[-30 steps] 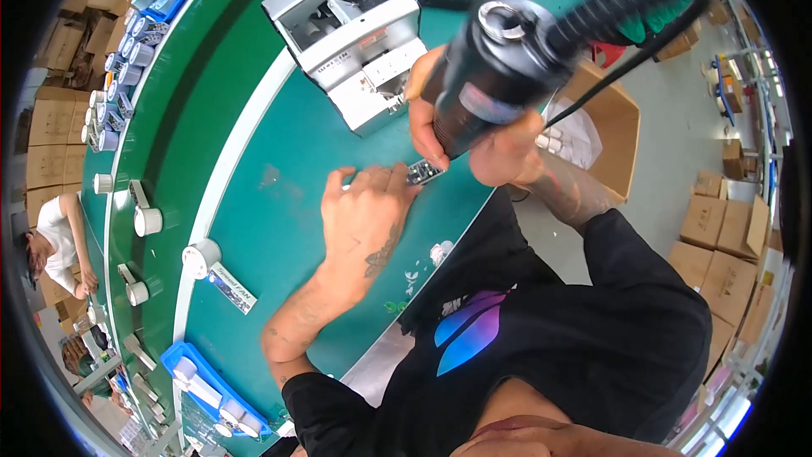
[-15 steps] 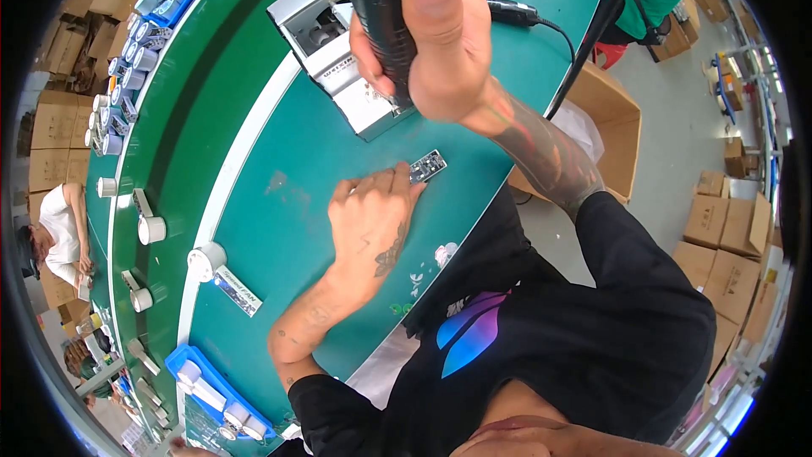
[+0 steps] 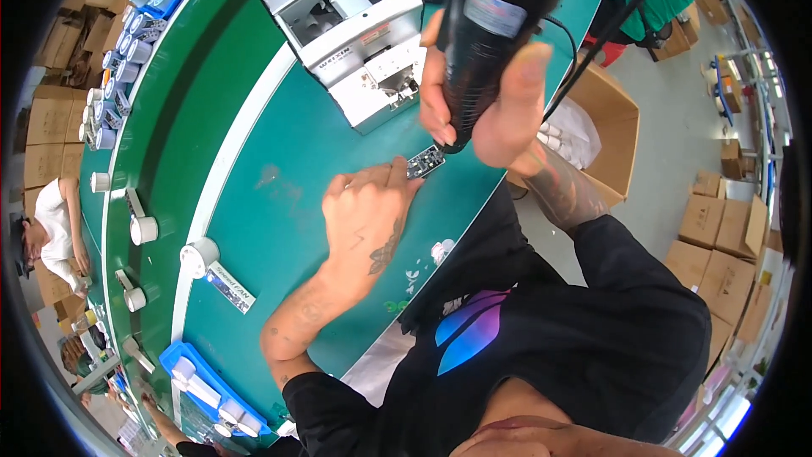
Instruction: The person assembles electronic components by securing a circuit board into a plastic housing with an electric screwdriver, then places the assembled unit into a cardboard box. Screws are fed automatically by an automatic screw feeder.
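My right hand [image 3: 512,114] is wrapped round a black electric screwdriver [image 3: 491,42], which points downward. Its lower end is at the right end of a small circuit board [image 3: 425,164] in a light casing; whether the tip touches it is hidden. My left hand [image 3: 364,216] lies on the green bench top, its fingers closed on the board's near left end. Just beyond both hands stands a white and grey screw feeder [image 3: 347,42] with an open top and a metal pick-up block at its front.
To the left lie a white round part [image 3: 199,257] and a labelled strip [image 3: 230,288]. A blue tray [image 3: 203,385] holds white parts. A green conveyor [image 3: 161,169] carries more. Right of the bench is an open carton [image 3: 622,131]. A black cable [image 3: 613,25] hangs near my right arm.
My right hand has brought the screwdriver away from the screw feeder, right and down to the circuit board. My left hand stays on the board, almost unmoved.
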A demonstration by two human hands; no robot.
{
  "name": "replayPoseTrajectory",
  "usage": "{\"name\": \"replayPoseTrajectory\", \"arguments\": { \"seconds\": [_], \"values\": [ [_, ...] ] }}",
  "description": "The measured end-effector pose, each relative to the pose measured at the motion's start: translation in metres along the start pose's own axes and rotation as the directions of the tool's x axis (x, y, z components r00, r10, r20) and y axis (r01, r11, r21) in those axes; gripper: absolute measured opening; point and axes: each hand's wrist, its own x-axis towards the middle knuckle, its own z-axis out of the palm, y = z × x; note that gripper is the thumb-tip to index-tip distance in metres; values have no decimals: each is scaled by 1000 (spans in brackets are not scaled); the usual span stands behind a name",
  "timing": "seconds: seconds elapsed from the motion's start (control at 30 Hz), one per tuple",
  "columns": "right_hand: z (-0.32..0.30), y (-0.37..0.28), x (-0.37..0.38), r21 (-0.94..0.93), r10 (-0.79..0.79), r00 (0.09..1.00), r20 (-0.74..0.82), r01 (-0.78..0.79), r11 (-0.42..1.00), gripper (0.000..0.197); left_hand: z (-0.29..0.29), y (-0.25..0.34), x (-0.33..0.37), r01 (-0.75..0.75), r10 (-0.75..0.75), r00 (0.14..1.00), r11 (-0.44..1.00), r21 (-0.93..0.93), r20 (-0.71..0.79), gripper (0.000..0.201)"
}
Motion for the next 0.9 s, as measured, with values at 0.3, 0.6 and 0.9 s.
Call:
{"name": "replayPoseTrajectory", "arguments": {
  "seconds": [0.3,0.6,0.9],
  "values": [
    [-5,-2,-15,-72,158,987,-26,-159,985,110,3,-1,-2,12,-14,998,999,41,54,30],
    [-32,-10,55,254,-627,771,114,587,768,108,0,0,3,-9,9,1000,1000,25,-3,27],
    [14,-25,113,132,-693,718,-63,695,707,65,2,-4,1,6,-7,999,1000,-12,-47,30]
  ]
}}
